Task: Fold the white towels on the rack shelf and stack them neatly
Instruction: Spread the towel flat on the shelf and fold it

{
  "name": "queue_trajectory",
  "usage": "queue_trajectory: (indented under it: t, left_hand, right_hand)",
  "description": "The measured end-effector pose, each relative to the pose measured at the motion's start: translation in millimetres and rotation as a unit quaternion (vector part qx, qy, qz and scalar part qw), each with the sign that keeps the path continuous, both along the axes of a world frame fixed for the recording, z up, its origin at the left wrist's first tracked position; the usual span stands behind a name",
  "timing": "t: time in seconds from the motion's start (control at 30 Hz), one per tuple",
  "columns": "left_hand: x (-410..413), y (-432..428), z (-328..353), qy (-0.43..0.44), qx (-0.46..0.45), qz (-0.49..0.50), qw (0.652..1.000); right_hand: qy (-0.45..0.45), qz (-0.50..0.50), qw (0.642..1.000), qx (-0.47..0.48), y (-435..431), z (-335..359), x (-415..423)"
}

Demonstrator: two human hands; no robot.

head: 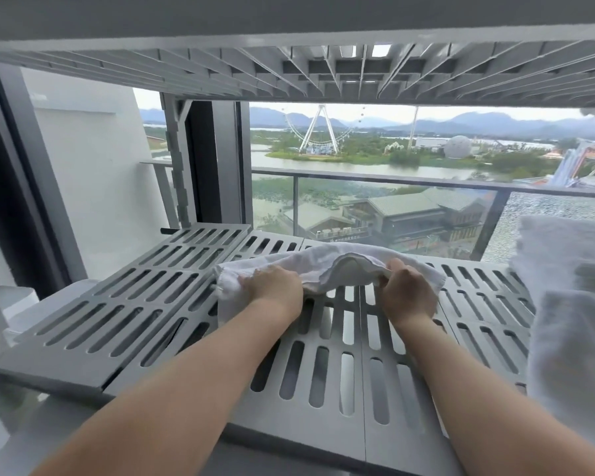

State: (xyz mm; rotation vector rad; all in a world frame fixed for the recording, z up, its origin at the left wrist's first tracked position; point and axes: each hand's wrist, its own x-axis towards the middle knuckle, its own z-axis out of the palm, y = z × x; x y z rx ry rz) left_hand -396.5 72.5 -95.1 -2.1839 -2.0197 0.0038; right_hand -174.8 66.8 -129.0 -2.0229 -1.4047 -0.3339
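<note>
step: mid-fold, towel [327, 266] on shelf [124, 304] | my left hand [275, 283], right hand [406, 286] pinch its near edge | next: carry edge far, align corners

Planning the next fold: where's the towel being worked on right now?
In the head view, the white towel sits centrally on the slatted shelf, held by the left hand and right hand, left of the other towels.

The fingertips of the right hand [407, 292] were lost under a fold of the white towel [323, 266], and the left hand [275, 286] covered its near edge. By the right border more white cloth [571, 321] stood blurred and cut off, its folds unreadable.
</note>
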Motion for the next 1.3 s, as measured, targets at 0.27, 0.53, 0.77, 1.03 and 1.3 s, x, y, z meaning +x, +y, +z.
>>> queue_trajectory:
  t: [0.27,0.53,0.77,1.03,1.3]
  left_hand:
    - [-2,35,-9,-0.076,-0.012,-0.114,0.991]
    - [16,82,-12,-0.088,-0.004,-0.246,0.965]
    - [86,80,16,0.119,-0.083,-0.059,0.988]
    - [97,98,52,-0.146,-0.015,-0.115,0.982]
    - [76,99,24,-0.088,0.051,-0.109,0.989]
  right_hand:
    - [-0.027,-0.046,0.998,-0.026,-21,5,4]
    - [0.008,-0.108,0.987,-0.117,-25,17,13]
    - [0.149,-0.058,0.891,-0.425,3,72,16]
    - [0.215,0.066,0.964,-0.141,34,81,49]
    - [-0.015,0.015,0.984,-0.179,31,31,54]
